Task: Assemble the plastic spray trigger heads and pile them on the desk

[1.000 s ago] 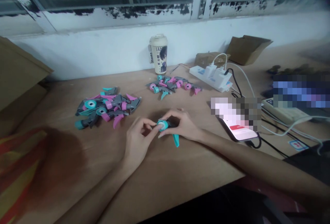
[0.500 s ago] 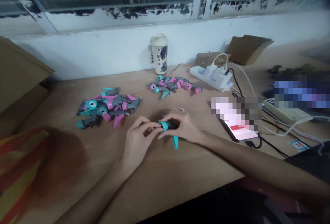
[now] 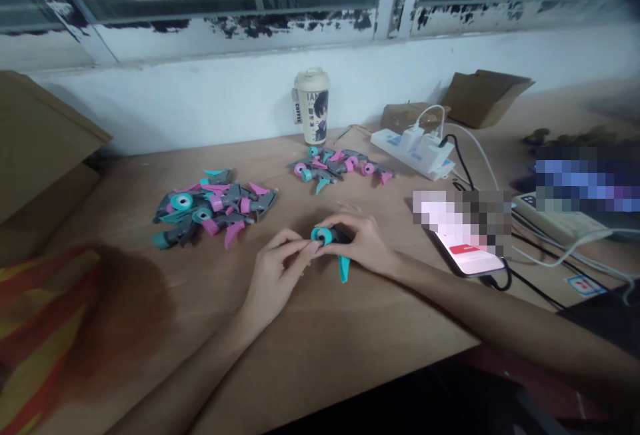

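My right hand [image 3: 367,240] is wrapped round a grey trigger spray head with a teal screw collar [image 3: 321,236] and a teal trigger [image 3: 343,268]. The collar's round opening faces left, towards my left hand, and the fingers hide much of the grey body. My left hand [image 3: 281,263] is closed in a pinch, its fingertips right at the lower edge of the collar. Whatever small thing may be between them is hidden. Beyond my hands lie a left pile of similar spray heads [image 3: 215,205] and a smaller pile [image 3: 330,163], in grey, teal and pink.
A coffee cup [image 3: 315,107] stands by the wall. To the right are a white power strip [image 3: 413,153] with plugs and cables, a phone [image 3: 457,235] and a power bank [image 3: 560,218]. Cardboard [image 3: 40,141] stands at left, above a red and yellow bag [image 3: 45,335].
The teal collar has turned so more of its opening shows. My left fingertips have shifted from the opening to its lower edge. The whole view has moved slightly.
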Available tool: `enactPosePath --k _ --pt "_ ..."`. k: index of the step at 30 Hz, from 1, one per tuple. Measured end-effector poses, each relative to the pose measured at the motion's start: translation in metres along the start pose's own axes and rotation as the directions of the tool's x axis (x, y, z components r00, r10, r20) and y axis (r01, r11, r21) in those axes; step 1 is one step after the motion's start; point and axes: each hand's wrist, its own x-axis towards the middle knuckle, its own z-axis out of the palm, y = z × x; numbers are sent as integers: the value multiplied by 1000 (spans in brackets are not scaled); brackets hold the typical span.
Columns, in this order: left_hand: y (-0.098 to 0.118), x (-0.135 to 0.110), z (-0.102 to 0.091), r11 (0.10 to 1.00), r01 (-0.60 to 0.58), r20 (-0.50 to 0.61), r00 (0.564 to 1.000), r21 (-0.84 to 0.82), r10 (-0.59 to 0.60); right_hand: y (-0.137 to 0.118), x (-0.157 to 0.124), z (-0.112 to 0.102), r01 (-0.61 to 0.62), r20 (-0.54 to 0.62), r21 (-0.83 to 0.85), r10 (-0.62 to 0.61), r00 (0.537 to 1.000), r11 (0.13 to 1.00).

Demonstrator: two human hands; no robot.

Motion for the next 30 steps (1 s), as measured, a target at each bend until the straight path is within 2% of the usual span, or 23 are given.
enactPosePath --k 4,9,18,24,30 --pt "5 -1 1 999 -12 -43 999 42 14 -1 1 0 -21 32 2 21 999 1000" --pt "6 3 -1 994 3 -102 995 108 8 -6 0 1 11 35 -6 -11 999 1000" --pt "3 1 -1 995 -17 -40 999 101 21 -4 -1 -1 27 49 -44 -25 999 999" --pt "8 -1 1 995 -17 -115 993 96 28 -7 -1 2 15 66 -2 -14 998 1000" --pt "8 0 -1 994 -20 -87 996 108 29 -7 -4 3 -40 -13 94 41 999 995"
